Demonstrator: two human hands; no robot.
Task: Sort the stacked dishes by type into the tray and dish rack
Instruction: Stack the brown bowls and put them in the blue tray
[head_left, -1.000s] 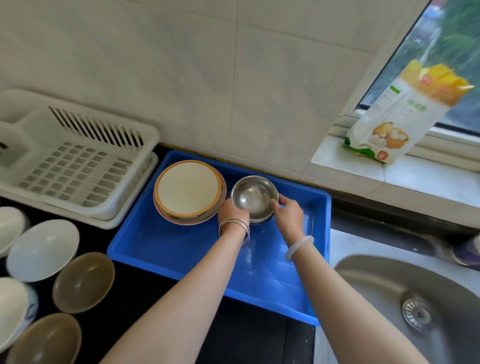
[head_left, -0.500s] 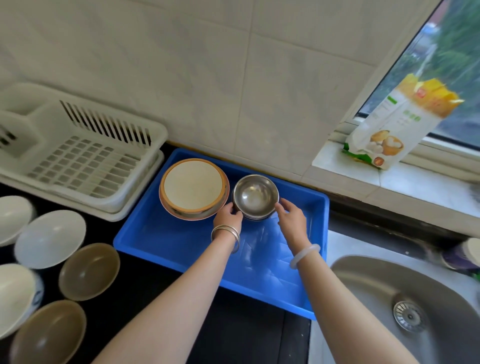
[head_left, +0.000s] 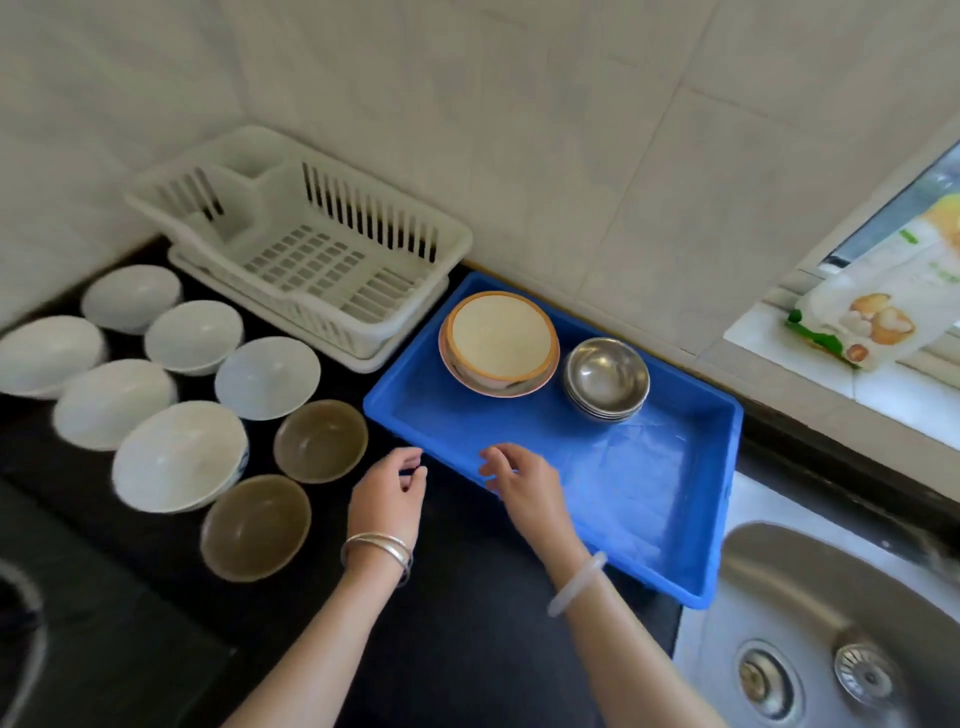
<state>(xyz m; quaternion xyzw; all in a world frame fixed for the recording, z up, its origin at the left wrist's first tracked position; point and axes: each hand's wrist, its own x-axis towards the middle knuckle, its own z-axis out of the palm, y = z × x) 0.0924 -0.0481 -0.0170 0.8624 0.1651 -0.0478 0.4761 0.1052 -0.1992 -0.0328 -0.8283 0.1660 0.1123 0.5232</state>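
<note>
Both hands are empty. The left hand (head_left: 387, 488) hovers over the dark table (head_left: 457, 623) just off the near-left corner of the blue tray (head_left: 675, 519), fingers loosely curled and slightly parted, touching nothing. The right hand (head_left: 522, 480) hangs over the tray's near-left edge, fingers half open; whether it brushes the rim cannot be told.

Unsorted bowls lie to the left of both hands: two brown bowls (head_left: 321, 440) nearest, white bowls (head_left: 179, 457) beyond them toward the table's left edge. The left hand is the nearer one. The bowls are round, so no long axis governs approach.

Already in the tray's far half: cream bowl on a plate (head_left: 500, 343), with stacked steel bowls (head_left: 607, 378) beside it. The dish rack (head_left: 311, 249) at the far edge holds no dishes.

Judgement: the next reach goes leftward.
</note>
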